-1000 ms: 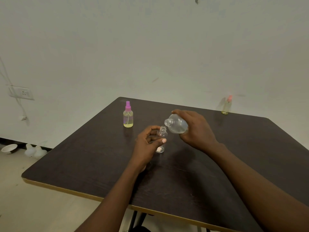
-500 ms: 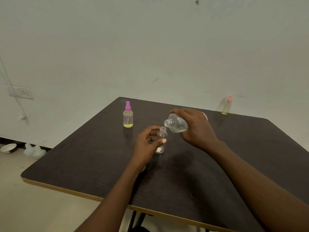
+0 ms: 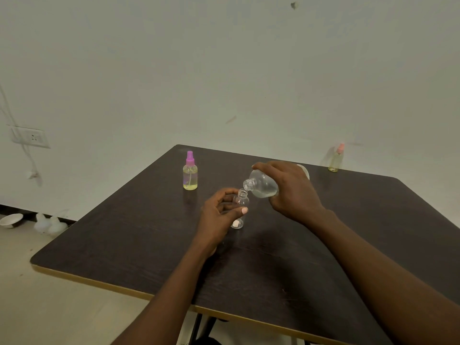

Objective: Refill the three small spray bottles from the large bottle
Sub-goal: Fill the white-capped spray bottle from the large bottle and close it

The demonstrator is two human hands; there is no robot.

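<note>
My left hand (image 3: 219, 217) grips a small clear spray bottle (image 3: 241, 202) that stands uncapped and upright on the dark table (image 3: 124, 245). My right hand (image 3: 291, 192) holds the large clear bottle (image 3: 262, 186) tilted on its side, its open neck just above and beside the small bottle's mouth. A little clear liquid lies in the large bottle's lower side. A second small bottle with a purple spray top (image 3: 190, 171) holds yellowish liquid at the table's far left. A third with a pink top (image 3: 336, 159) stands at the far right edge.
A white round object (image 3: 305, 170) peeks out behind my right hand. The table's far edge meets a white wall. On the floor at left are a white bowl (image 3: 11, 219) and white plastic items (image 3: 49, 224); a wall socket (image 3: 31, 136) hangs above.
My right hand has raised the large bottle slightly and brought its neck closer over the small bottle's mouth. My left hand keeps the small bottle in place.
</note>
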